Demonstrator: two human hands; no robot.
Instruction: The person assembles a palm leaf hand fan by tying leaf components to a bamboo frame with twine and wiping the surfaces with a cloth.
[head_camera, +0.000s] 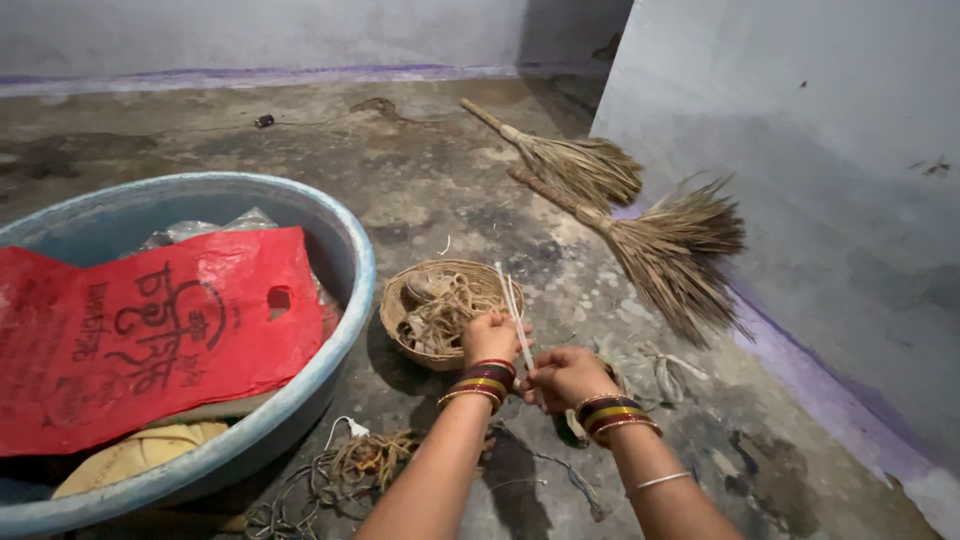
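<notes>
The person's left hand (490, 337) is closed into a loose fist around the lower part of a pair of thin, pale, stiff strips (513, 308) that rise slanting from the grip, smooth and straight like split reed. The right hand (566, 377) is curled shut too, its fingertips pinching the same strips just below the left hand, so that the two hands almost touch. Both wrists carry stacked bangles in dark red, gold and black, and a thin silver bangle sits higher on the right forearm.

Just behind the hands stands a small round woven basket (440, 312) of coarse brown fibre, holding a tangle of tan twine and some rounded lumps that cannot be told apart. On the rough, stained grey concrete floor (430, 190) near the left forearm lies a loose knot of frayed cords and wire (345, 470).

To the left is a large round pale-blue plastic tub (345, 300) with a thick smooth rim; a crinkled red plastic bag (150, 335) with a cut-out handle hole lies across its contents. Two dry-grass brooms (640, 225) with bound stick handles and bristly, fanned heads lie by the pale blue-grey wall (800, 180) on the right.
</notes>
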